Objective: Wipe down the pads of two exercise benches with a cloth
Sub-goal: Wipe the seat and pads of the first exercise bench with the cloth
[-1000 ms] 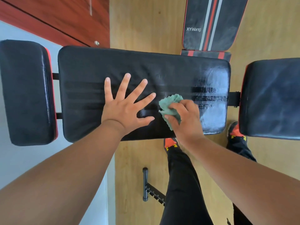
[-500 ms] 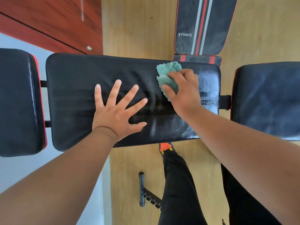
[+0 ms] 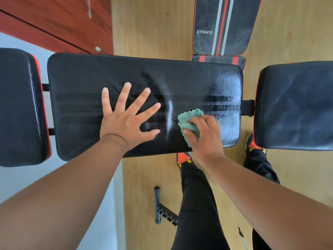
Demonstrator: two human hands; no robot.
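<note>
The right hand (image 3: 205, 134) has its grip closed around a bunched green cloth (image 3: 189, 121), thumb at the near edge of the cloth and fingers curled over its top. The cloth is pressed onto the long black middle pad (image 3: 86, 105), near the pad's near edge and toward its right end. Part of the cloth protrudes beyond the fingers on the far side and to the left of the grip.

The left hand (image 3: 126, 120) lies flat on the same pad, just to the left of the grip, fingers fully spread and palm down. It holds nothing. A gap of bare pad separates the left thumb from the cloth.

To the right of the grip, the pad surface shows glossy, streaked patches and dark horizontal stripes. A bright curved streak runs across the pad between the two hands.

Further right of the grip, apart from the middle pad, sits a second black pad (image 3: 297, 105). Far to the left of the grip sits a third black pad (image 3: 19, 107) with a red edge.

Beyond the grip, on the wooden floor (image 3: 153, 29), lies another pad (image 3: 225, 24) with red and grey stripes and the lettering "XYWang".

Below the grip, the person's black-trousered legs and orange-and-black shoes (image 3: 183, 157) stand on the floor.
</note>
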